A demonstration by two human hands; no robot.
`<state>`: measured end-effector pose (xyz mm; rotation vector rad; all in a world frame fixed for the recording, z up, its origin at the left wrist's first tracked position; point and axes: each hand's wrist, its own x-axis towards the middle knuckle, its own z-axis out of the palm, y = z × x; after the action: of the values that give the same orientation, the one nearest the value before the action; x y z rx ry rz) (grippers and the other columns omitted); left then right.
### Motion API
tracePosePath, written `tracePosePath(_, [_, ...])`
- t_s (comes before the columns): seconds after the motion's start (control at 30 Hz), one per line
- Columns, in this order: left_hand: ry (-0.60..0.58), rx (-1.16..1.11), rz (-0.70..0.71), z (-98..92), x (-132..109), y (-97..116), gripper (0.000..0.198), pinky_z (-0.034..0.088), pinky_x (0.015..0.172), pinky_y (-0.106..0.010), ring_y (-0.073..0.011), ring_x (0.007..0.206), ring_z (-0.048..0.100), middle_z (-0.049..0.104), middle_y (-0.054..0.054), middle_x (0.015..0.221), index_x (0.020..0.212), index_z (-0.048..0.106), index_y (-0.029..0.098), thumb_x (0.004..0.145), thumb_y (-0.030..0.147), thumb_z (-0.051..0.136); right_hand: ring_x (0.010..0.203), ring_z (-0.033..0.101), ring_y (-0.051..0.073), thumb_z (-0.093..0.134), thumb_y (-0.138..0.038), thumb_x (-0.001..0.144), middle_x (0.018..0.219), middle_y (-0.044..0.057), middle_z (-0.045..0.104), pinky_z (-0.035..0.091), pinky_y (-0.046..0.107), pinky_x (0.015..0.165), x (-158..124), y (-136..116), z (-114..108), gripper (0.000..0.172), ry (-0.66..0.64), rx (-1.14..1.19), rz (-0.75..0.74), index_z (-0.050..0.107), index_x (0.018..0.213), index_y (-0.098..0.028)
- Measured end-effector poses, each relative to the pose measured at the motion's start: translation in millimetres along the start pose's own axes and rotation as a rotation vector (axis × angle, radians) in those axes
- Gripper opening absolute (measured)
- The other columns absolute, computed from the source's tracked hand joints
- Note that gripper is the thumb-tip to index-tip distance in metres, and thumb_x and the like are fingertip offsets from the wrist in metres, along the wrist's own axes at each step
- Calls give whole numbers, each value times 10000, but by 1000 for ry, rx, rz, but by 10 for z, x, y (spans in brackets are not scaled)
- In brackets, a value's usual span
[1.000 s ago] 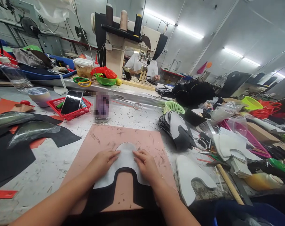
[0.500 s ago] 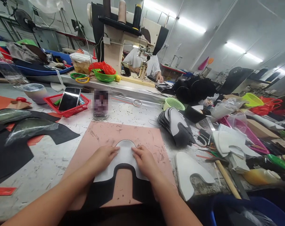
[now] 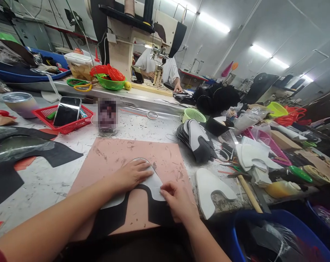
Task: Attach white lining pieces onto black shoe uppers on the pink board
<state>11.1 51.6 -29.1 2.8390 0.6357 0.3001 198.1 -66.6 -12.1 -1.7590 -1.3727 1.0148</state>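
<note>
A white U-shaped piece (image 3: 155, 181) lies on top of a black shoe-upper piece (image 3: 110, 220), both on a pink mat (image 3: 165, 153). Near its rounded top, my left hand (image 3: 131, 175) rests flat on the white layer, fingers stretched across it. At the right edge, my right hand (image 3: 178, 200) has thumb and forefinger closed on the rim of the white piece. The fingertips hide exactly how much of the edge is pinched. The lower ends of the black piece reach toward my body.
A stack of grey-and-black cut pieces (image 3: 196, 140) stands right of the mat, with white templates (image 3: 212, 189) and a wooden-handled hammer (image 3: 249, 193) beyond. A red basket (image 3: 69, 125) holds a phone. Across the table, a person sits behind a sewing machine (image 3: 121, 47).
My left hand has moved from the left edge onto the top of the white piece and flattened. My right hand has slid lower along the right edge. The camera view has shifted right.
</note>
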Motion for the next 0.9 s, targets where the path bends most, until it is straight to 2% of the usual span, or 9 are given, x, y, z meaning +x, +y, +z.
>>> tracePosePath(0.2, [-75, 19, 65, 3, -48, -34, 408, 263, 1016, -466, -294, 1255, 303, 391, -59, 1361, 1250, 458, 279, 843, 289, 460, 680, 599, 169, 534, -173, 736, 705, 26, 650, 468, 278, 645, -48, 40, 79, 100, 66, -198, -117, 632, 731, -195])
tracePosePath(0.3, [-56, -13, 78, -44, -14, -48, 397, 251, 1026, -447, -279, 1238, 335, 423, -51, 1339, 1233, 481, 274, 838, 308, 464, 712, 585, 165, 506, -167, 773, 758, 33, 626, 450, 269, 649, -94, 9, 21, 145, 38, -411, -174, 645, 784, -206])
tracePosePath(0.43, [-43, -66, 37, -74, 30, -89, 348, 278, 1014, -364, -211, 1181, 414, 499, 7, 1279, 1206, 504, 300, 874, 309, 399, 703, 571, 165, 569, -209, 756, 783, 17, 582, 420, 256, 606, -256, -89, -249, 232, -173, -720, -196, 652, 956, -291])
tracePosePath(0.53, [-63, -48, 9, -52, 23, -107, 375, 272, 1012, -374, -223, 1200, 393, 480, 19, 1297, 1233, 468, 311, 861, 331, 423, 702, 573, 184, 565, -241, 765, 740, 28, 579, 431, 278, 609, -260, -222, -370, 130, -301, -797, -182, 694, 761, -255])
tracePosePath(0.6, [-64, -25, 6, -30, 5, -103, 402, 272, 1011, -398, -244, 1209, 383, 471, -6, 1305, 1239, 462, 289, 840, 341, 453, 772, 579, 195, 486, -226, 811, 801, 47, 602, 455, 307, 684, -124, -294, -285, 199, -210, -712, -237, 684, 797, -225])
tracePosePath(0.67, [-25, -8, -23, -21, -11, -84, 410, 307, 994, -387, -253, 1180, 418, 491, -65, 1282, 1197, 502, 220, 809, 350, 491, 951, 552, 189, 389, -150, 831, 994, 63, 606, 442, 325, 826, 98, -313, -67, 318, -54, -521, -382, 593, 1067, -213])
tracePosePath(0.73, [26, 9, -82, -30, -21, -55, 365, 364, 950, -341, -233, 1110, 483, 539, -122, 1206, 1123, 541, 142, 810, 319, 480, 1141, 449, 159, 306, -76, 814, 1217, 69, 518, 386, 334, 943, 332, -274, 212, 478, 25, -361, -537, 418, 1261, -204])
tracePosePath(0.8, [57, 34, -158, -47, -40, -24, 308, 402, 904, -312, -206, 1030, 534, 581, -140, 1117, 1060, 560, 104, 848, 255, 396, 1233, 353, 147, 265, -49, 797, 1327, 90, 423, 339, 352, 998, 503, -209, 458, 545, 0, -348, -630, 310, 1329, -164])
tracePosePath(0.9, [71, 80, -248, -65, -169, 27, 337, 355, 952, -381, -222, 1069, 513, 574, -144, 1141, 1098, 543, 101, 872, 203, 315, 1265, 308, 184, 324, -150, 837, 1364, 136, 369, 272, 398, 1038, 579, -142, 641, 519, -98, -504, -638, 263, 1349, -97])
